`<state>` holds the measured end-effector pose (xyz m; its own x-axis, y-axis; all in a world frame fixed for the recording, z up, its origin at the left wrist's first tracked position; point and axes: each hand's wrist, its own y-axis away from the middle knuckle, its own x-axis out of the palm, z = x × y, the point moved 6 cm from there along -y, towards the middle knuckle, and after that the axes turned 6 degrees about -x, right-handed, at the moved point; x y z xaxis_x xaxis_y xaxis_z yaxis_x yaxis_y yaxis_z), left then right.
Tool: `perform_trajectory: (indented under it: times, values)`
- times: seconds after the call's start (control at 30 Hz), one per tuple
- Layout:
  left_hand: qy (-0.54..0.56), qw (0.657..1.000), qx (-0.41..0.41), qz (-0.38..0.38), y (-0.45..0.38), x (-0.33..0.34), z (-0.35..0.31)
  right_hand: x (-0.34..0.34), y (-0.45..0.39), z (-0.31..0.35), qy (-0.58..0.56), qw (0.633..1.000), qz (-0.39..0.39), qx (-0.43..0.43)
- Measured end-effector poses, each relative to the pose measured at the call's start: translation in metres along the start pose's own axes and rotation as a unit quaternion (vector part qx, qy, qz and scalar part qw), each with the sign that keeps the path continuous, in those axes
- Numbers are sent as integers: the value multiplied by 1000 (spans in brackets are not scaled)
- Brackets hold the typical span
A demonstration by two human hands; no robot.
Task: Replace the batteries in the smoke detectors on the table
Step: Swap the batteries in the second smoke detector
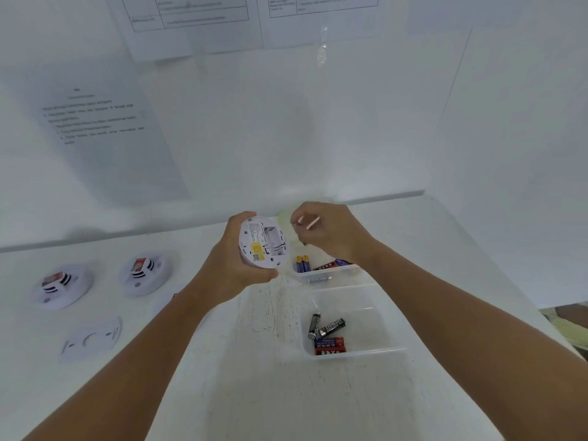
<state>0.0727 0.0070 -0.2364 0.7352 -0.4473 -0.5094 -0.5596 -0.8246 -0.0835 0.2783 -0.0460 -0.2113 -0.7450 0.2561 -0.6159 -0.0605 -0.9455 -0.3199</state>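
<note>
My left hand (pixel 229 268) grips a round white smoke detector (pixel 262 243) above the table, its back turned to me. The back carries a yellow label and an open battery bay. Just right of it, my right hand (pixel 334 233) is closed around a small pale stick-shaped object (pixel 308 223), too blurred to identify. Below my right hand, a clear far tray (pixel 331 277) holds blue and red batteries (pixel 302 264). A nearer clear tray (pixel 375 350) holds black and red batteries (pixel 327 335).
Two more white smoke detectors (pixel 62 286) (pixel 144 272) lie on the white table (pixel 270 393) at the left. A detached white mounting plate (pixel 90 340) lies in front of them. Paper sheets hang on the white wall behind. The table's right edge runs near the trays.
</note>
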Motion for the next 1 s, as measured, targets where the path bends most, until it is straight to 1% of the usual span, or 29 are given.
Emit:
perform_trajectory:
  times: [0.07,0.1,0.17,0.37,0.47,0.57,0.73,0.83,0.9,1.0]
  values:
    - [2,1000,2,5,1,1,-1,-4,1,16,-96,993,-73,8]
    - [5,1000,4,7,1,1,-2,-4,1,22,-122,987,-101,10]
    - [14,1000,8,9,2,1,-4,2,2,31,-143,982,-122,8]
    - [32,999,24,5,11,-5,-9,25,8,37,-60,994,-87,-23]
    - [32,999,32,-7,15,-11,-11,30,11,40,-18,995,-88,-34]
    - [22,999,43,-13,19,-16,-14,35,16,42,-3,995,-94,-47]
    - [26,999,43,-19,26,-19,-13,44,25,45,19,996,-64,-56]
    - [30,998,45,-13,26,-19,-13,46,28,41,47,997,-38,-51]
    - [38,998,45,-4,26,-17,-14,46,30,39,75,996,-5,-48]
    - [53,998,44,4,25,-11,-15,40,33,32,79,995,46,-29]
